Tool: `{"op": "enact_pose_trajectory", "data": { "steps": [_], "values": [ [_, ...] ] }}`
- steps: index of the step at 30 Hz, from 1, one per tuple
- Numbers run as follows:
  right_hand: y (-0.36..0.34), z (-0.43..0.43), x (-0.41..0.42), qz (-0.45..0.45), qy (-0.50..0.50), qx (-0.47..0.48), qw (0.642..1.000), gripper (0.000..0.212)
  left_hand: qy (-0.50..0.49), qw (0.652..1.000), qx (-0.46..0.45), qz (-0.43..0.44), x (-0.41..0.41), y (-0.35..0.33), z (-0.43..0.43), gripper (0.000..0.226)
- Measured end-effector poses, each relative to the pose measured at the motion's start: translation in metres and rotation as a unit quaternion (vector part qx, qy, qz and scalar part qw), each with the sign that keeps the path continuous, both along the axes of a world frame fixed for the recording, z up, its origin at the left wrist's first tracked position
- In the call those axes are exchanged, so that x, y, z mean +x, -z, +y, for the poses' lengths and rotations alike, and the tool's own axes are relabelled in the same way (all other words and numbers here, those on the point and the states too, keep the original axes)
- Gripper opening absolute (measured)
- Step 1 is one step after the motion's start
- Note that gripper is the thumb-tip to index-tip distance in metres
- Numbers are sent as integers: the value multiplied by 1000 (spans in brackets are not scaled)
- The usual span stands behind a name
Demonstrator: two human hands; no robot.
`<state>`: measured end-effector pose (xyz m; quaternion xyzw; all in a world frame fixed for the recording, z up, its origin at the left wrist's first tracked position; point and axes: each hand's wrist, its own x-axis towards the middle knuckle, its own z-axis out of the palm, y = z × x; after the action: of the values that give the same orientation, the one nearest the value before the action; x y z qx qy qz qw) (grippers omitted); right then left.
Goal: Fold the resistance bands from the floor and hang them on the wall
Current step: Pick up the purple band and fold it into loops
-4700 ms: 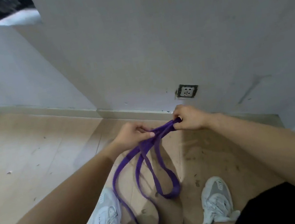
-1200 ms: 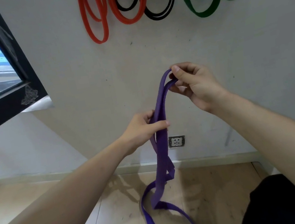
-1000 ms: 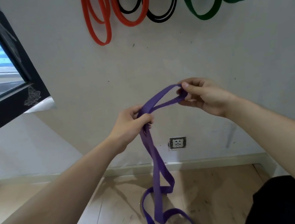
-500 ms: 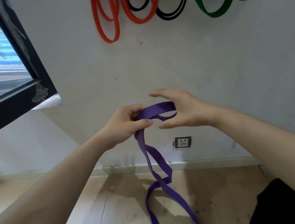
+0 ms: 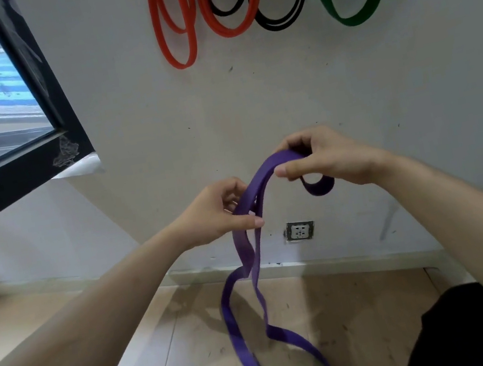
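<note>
A long purple resistance band (image 5: 248,255) runs between both hands in front of the grey wall (image 5: 347,93). My left hand (image 5: 216,211) grips its doubled strands at mid height. My right hand (image 5: 326,158) pinches the folded top, and a short loop of the band hangs under its palm. Below my left hand the band drops in loose curves toward the wooden floor (image 5: 198,345) and leaves the frame at the bottom.
Orange bands (image 5: 175,33), black bands (image 5: 279,19) and green bands (image 5: 351,8) hang on the wall above. A black-framed window (image 5: 33,90) is at the left. A wall socket (image 5: 300,230) sits just above the skirting board.
My right hand, open half a second ago, has closed on the band's top and lifted it up and right, drawing an arch between the hands. The camera view shifted slightly.
</note>
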<state>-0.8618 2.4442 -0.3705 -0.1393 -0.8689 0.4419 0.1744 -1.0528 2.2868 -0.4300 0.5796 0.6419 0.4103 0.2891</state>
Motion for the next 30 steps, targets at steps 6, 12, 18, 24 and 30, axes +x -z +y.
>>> {"op": "enact_pose_trajectory", "data": {
  "steps": [6,12,18,24,30],
  "values": [
    [-13,3,13,162,49,-93,981,5,-12,1000,-4,9,7,4,4,32],
    [-22,-4,15,258,92,-133,953,9,-39,990,53,-127,26,-15,17,40],
    [-31,-9,15,283,99,-156,941,14,-4,991,34,-132,54,-23,35,45],
    [-32,-2,21,299,115,-164,933,14,10,993,25,-119,67,-21,41,29],
    [-29,15,33,299,130,-175,929,10,-48,993,82,-76,58,-15,37,21]
  ]
}}
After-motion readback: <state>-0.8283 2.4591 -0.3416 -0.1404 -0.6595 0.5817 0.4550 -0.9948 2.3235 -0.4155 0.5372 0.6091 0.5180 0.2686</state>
